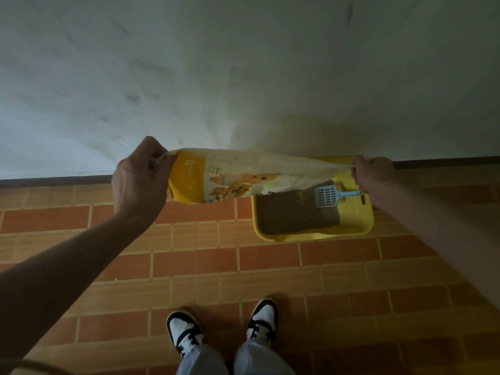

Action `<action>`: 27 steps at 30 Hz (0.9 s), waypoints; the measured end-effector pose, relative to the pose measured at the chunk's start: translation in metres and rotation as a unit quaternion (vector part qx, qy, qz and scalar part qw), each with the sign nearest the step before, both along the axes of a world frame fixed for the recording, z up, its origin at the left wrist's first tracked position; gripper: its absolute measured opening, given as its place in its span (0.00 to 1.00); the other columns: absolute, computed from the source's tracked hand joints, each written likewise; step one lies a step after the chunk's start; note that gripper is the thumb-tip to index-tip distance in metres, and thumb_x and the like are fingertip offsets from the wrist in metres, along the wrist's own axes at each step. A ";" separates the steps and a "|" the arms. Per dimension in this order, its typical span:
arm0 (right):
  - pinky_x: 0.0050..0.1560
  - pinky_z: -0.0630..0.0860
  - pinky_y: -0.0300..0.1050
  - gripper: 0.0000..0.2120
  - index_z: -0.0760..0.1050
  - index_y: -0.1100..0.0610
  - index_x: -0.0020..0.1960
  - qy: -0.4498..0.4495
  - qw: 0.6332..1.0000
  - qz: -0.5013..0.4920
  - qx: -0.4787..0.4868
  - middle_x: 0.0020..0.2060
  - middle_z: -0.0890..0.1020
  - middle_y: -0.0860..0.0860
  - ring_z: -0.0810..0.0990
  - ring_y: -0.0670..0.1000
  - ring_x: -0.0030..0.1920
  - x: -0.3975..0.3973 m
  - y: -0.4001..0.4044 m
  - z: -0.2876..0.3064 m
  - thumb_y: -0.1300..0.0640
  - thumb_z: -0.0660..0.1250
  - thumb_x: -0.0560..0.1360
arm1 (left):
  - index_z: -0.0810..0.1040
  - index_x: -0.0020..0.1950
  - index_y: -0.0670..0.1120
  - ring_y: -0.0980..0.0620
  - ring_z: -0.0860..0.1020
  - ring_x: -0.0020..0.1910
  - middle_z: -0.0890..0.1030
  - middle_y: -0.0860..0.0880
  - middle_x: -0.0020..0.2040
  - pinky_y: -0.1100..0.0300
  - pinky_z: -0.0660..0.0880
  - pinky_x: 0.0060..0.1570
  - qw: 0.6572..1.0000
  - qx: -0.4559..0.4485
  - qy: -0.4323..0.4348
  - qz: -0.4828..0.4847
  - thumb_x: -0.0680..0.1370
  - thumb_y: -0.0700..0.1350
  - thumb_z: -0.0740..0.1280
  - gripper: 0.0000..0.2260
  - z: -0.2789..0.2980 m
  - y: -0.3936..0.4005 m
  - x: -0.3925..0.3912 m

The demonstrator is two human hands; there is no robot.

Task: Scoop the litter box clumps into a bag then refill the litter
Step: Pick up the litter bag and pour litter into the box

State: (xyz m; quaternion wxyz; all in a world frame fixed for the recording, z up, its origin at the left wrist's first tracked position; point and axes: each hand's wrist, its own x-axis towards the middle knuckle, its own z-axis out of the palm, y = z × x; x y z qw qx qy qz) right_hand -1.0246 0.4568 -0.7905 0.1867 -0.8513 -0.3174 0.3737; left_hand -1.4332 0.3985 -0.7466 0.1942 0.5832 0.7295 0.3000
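A yellow and white litter bag (pixel 232 178) with cat pictures hangs stretched sideways in the air. My left hand (pixel 139 175) grips its yellow left end. My right hand (pixel 372 173) pinches its white right end above the box. Below on the floor stands a yellow litter box (pixel 357 226) against the wall, with dark litter (pixel 286 216) over its left part and bare yellow bottom at the right. A light blue slotted scoop (pixel 328 196) lies in the box, handle pointing right. Part of the box's back left is hidden behind the bag.
The floor is orange-brown brick tile (pixel 216 258). A pale scuffed wall (pixel 243 77) with a dark baseboard runs behind the box. My two black and white shoes (pixel 224 328) stand on the tiles, a step back from the box.
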 end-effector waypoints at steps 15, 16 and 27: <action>0.33 0.66 0.48 0.16 0.77 0.60 0.39 -0.005 1.000 0.009 -0.003 0.38 0.78 0.59 0.71 0.54 0.31 0.000 0.003 0.003 0.53 0.61 0.80 | 0.74 0.46 0.46 0.54 0.72 0.30 0.75 0.56 0.33 0.59 0.63 0.30 1.000 -0.025 0.003 -0.005 0.84 0.49 0.68 0.10 -0.004 -0.001 -0.003; 0.34 0.67 0.49 0.16 0.78 0.61 0.41 -0.010 1.000 0.012 -0.007 0.38 0.78 0.59 0.72 0.54 0.33 0.001 0.005 0.002 0.52 0.61 0.80 | 0.74 0.47 0.46 0.54 0.72 0.30 0.75 0.55 0.33 0.59 0.64 0.30 1.000 -0.025 0.003 -0.009 0.84 0.49 0.68 0.10 -0.005 -0.001 -0.003; 0.36 0.68 0.48 0.15 0.75 0.58 0.37 -0.011 0.999 0.029 0.011 0.35 0.77 0.58 0.71 0.53 0.31 0.001 0.021 0.004 0.55 0.60 0.81 | 0.74 0.47 0.45 0.53 0.71 0.30 0.73 0.54 0.32 0.58 0.64 0.30 1.000 -0.021 0.007 -0.011 0.84 0.48 0.68 0.10 -0.007 0.007 -0.003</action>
